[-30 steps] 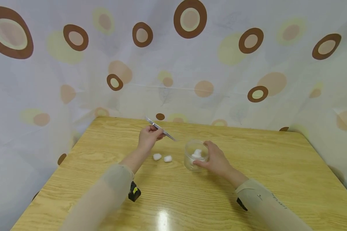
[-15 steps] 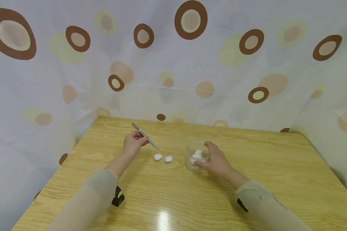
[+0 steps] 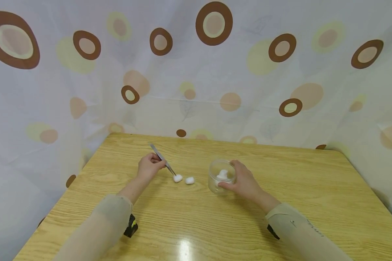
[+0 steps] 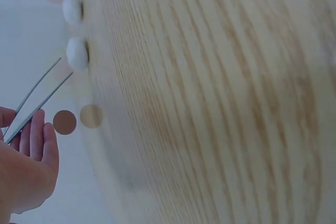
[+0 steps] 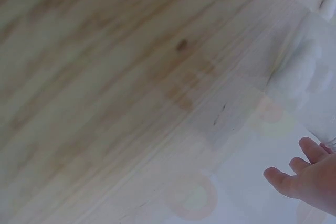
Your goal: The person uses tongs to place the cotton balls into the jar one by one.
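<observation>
My left hand [image 3: 149, 167] pinches a pair of metal tweezers [image 3: 161, 156] between thumb and fingers. The tweezers slant down to the right, and their tips are right at the left cotton ball [image 3: 178, 178]. In the left wrist view the two tweezer arms [image 4: 46, 99] stand apart, tips just short of the nearer cotton ball [image 4: 77, 54]. A second cotton ball [image 3: 190, 180] lies close to the right of the first. My right hand [image 3: 245, 180] grips a clear round jar [image 3: 214, 185] from its right side. White cotton balls [image 3: 223, 174] lie inside the jar.
Everything rests on a wood-grain table [image 3: 196, 214]. A patterned curtain [image 3: 196, 72] hangs round its back and sides. The jar stands to the right of the loose cotton balls. Black wrist cameras [image 3: 131, 226] show below the sleeves.
My left hand with the tweezers has moved left and down, away from the jar, bringing the tips to the left cotton ball. The right hand and jar have stayed in place.
</observation>
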Available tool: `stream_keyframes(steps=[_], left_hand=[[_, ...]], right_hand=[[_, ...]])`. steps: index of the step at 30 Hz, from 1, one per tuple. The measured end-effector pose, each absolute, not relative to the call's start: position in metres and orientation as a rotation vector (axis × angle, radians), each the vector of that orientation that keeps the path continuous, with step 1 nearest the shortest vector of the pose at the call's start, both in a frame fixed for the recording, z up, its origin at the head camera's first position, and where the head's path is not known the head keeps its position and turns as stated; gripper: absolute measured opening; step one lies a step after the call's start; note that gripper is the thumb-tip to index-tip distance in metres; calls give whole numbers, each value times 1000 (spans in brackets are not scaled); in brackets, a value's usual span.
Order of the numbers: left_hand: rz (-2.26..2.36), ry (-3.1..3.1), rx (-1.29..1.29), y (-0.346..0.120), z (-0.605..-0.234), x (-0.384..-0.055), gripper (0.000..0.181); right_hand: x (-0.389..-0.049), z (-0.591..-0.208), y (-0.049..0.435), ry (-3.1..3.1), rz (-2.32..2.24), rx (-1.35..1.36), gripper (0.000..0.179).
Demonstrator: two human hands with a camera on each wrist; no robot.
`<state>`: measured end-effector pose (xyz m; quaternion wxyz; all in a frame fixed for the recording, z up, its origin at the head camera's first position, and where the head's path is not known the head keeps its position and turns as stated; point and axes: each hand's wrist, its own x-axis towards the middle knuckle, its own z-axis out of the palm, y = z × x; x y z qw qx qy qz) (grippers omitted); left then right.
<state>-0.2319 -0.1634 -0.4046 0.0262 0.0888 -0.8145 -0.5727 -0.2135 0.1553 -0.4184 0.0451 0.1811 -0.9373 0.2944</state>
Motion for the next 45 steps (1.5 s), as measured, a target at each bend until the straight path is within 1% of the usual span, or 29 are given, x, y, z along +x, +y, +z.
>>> stream_keyframes(steps=[14,24,34,45], left_hand=[[-1688,-2573,211,-157,-414,-229,18],[-1716,-2561,163,-156,-415,-229,16],[-1995,-2361,291,-153,-410,-238,10],[-2180,-2191,358,-141,-387,-245,9]], right_hand=[[-214,-419,154,-2861,896,547,83],[-214,-419,154,-2849,894,547,81],[-214,-420,155,-2848,877,544,81],[-216,-420,156,-2849,880,555,81]])
